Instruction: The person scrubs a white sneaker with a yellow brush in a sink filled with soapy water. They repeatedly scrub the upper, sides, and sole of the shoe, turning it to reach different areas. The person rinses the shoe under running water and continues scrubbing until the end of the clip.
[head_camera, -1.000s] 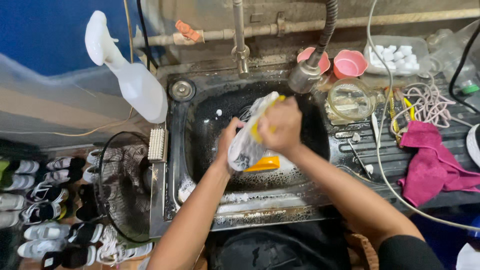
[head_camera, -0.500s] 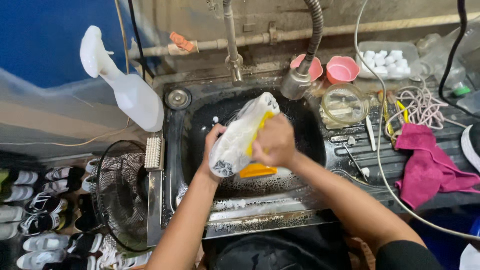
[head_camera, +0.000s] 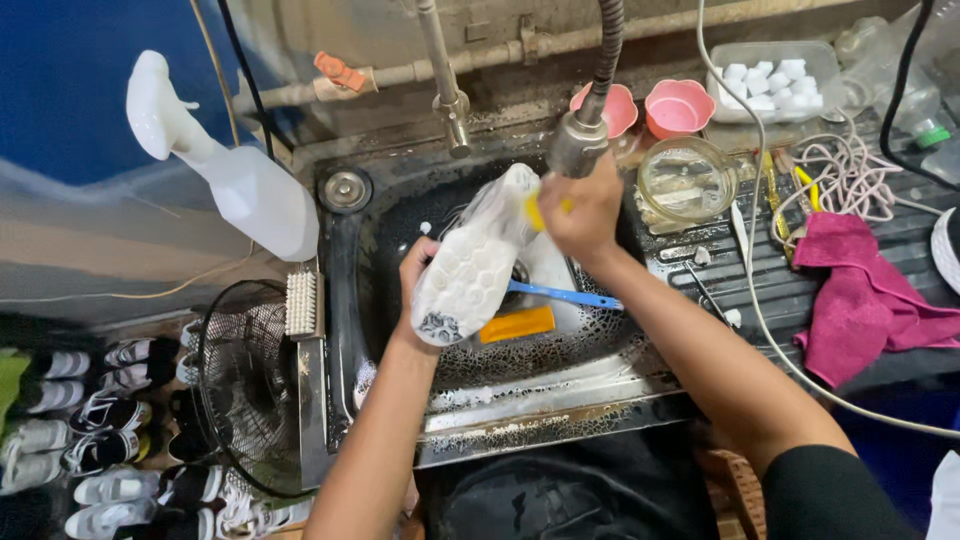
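Over a dark, stained metal sink (head_camera: 560, 385), my left hand (head_camera: 415, 275) holds a white sneaker (head_camera: 470, 265) sole-up, gripping it at the heel end. My right hand (head_camera: 580, 215) is closed on a small yellow scrubber (head_camera: 535, 210) pressed against the shoe's toe end. A flexible spray hose head (head_camera: 578, 140) hangs just above my right hand. In the basin below the shoe lie a blue toothbrush (head_camera: 565, 296) and an orange bar (head_camera: 516, 324).
A white spray bottle (head_camera: 235, 175) stands left of the sink, with a scrub brush (head_camera: 300, 302) and a fan grille (head_camera: 245, 385) below it. Right of the sink: glass jar (head_camera: 685, 180), two pink cups (head_camera: 678, 105), magenta cloth (head_camera: 865, 300), cords. Several shoes (head_camera: 70, 430) lie at the lower left.
The shoe has tilted and shifted up toward the hose head. My right hand moved from the shoe's middle to its toe end, uncovering the blue toothbrush and orange bar in the basin.
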